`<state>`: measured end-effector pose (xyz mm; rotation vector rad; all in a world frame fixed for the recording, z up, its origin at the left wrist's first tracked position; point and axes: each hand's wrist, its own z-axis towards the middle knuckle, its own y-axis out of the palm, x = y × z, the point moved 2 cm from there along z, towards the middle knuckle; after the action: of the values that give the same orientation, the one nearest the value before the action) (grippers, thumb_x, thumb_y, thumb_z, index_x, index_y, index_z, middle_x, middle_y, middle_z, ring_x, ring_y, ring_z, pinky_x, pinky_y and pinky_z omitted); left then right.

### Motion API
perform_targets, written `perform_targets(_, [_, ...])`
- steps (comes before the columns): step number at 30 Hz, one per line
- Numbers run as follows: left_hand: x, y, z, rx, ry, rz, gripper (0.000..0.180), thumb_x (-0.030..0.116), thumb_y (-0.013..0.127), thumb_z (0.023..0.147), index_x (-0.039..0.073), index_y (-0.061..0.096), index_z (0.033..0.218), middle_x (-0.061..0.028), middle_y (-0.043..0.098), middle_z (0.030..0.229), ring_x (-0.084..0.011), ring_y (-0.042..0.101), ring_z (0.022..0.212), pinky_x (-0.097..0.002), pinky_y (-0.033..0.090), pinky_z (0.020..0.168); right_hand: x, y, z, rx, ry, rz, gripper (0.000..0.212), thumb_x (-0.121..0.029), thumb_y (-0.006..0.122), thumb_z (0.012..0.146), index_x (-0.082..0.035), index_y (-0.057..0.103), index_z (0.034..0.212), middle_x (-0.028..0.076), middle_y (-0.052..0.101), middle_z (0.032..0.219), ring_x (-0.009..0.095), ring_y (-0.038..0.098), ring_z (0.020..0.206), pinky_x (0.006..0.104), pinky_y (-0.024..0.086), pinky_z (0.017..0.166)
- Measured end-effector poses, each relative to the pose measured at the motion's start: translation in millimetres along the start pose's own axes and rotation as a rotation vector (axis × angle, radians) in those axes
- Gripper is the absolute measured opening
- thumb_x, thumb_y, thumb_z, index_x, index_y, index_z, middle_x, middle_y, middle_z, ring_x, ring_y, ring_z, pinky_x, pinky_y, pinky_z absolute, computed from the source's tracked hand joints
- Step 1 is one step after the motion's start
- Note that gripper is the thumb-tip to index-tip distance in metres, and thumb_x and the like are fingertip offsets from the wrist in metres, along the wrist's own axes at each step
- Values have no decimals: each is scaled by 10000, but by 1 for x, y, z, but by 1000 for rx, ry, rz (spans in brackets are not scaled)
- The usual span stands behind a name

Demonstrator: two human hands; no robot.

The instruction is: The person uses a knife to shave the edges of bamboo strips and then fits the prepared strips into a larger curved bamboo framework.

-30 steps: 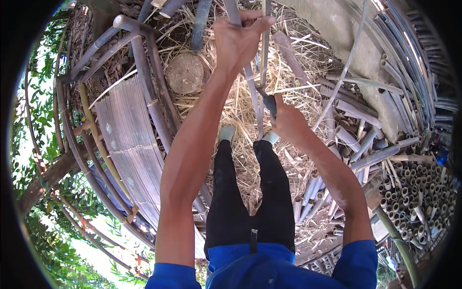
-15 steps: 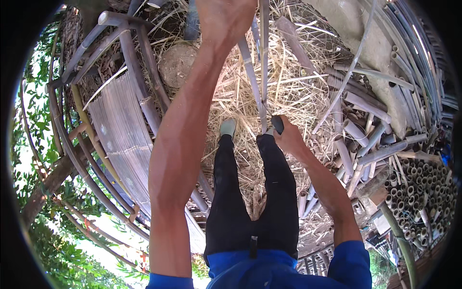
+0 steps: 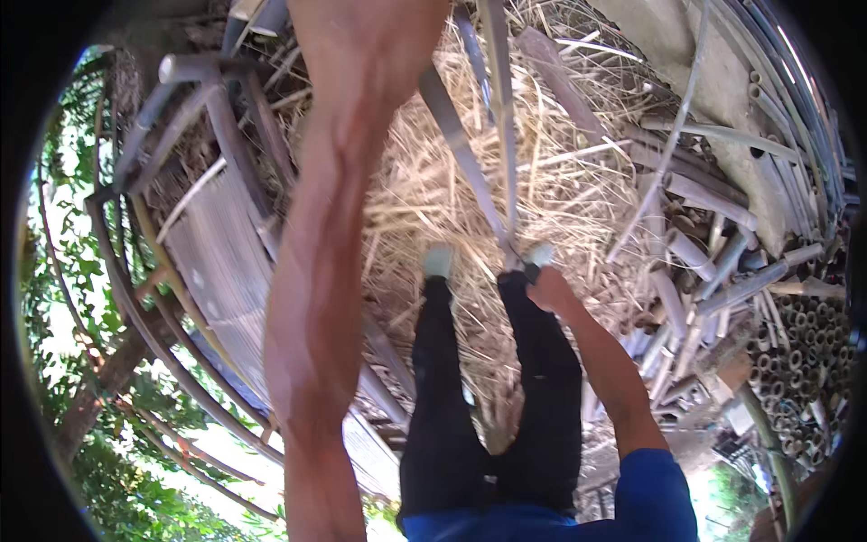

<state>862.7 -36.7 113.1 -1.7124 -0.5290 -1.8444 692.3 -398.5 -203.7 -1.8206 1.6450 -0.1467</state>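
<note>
My left hand (image 3: 370,27) is at the top edge, large and close. Its fingers run out of the picture, so what it grips is hidden. Just right of it, two long flat bamboo strips, a left one (image 3: 462,149) and a right one (image 3: 502,108), come down and meet in a narrow fork above my right shin. At that meeting point my right hand (image 3: 553,294) is closed round a short dark tool (image 3: 531,271), mostly covered by the fist. Blur hides the tool's working end. Pale shoes (image 3: 437,262) show beside the fork.
Straw-like shavings (image 3: 433,194) cover the ground. A slatted bamboo bench (image 3: 217,262) and pole frame stand left. Cut bamboo pieces (image 3: 713,203) lie in a heap right, beside a stack of tubes (image 3: 799,370). A thin strip (image 3: 673,135) leans at upper right.
My left forearm has swung left and looks larger. My right hand sits lower in the picture with the fork of the strips. The strips stand wider apart at the top; the whole view has shifted.
</note>
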Motion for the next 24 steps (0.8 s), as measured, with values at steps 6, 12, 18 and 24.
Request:
perform_targets(6, [-15,5,-10,31,-18,32,204,134,802,873,-30,774,991,32,605,614,-13,408,475,-203,257,430,26,20,17,-486,340,844,308,-259,767,866,8,614,848,60,609,659,141,571,490,323,460,446])
perform_targets(12, [-16,15,-5,27,-70,11,216,105,805,855,-51,764,999,41,599,633,-6,409,477,-197,255,433,22,2,19,-75,-68,-248,411,-124,686,802,-30,520,1167,233,684,821,434,700,835,537,550,741])
perform_targets(18, [-21,12,1,-11,-50,-104,278,133,813,848,-59,756,1040,37,598,638,-9,411,474,-194,257,431,22,-4,16,-132,34,-16,477,-251,737,804,-44,558,1194,243,697,960,422,691,941,496,554,833])
perform_targets(24, [-9,-31,-32,71,-98,-118,306,172,722,955,-77,715,1132,69,402,597,-51,330,518,-235,252,488,-1,-9,-54,-16,74,425,578,-316,805,782,3,631,1231,215,709,1024,334,700,949,392,537,885])
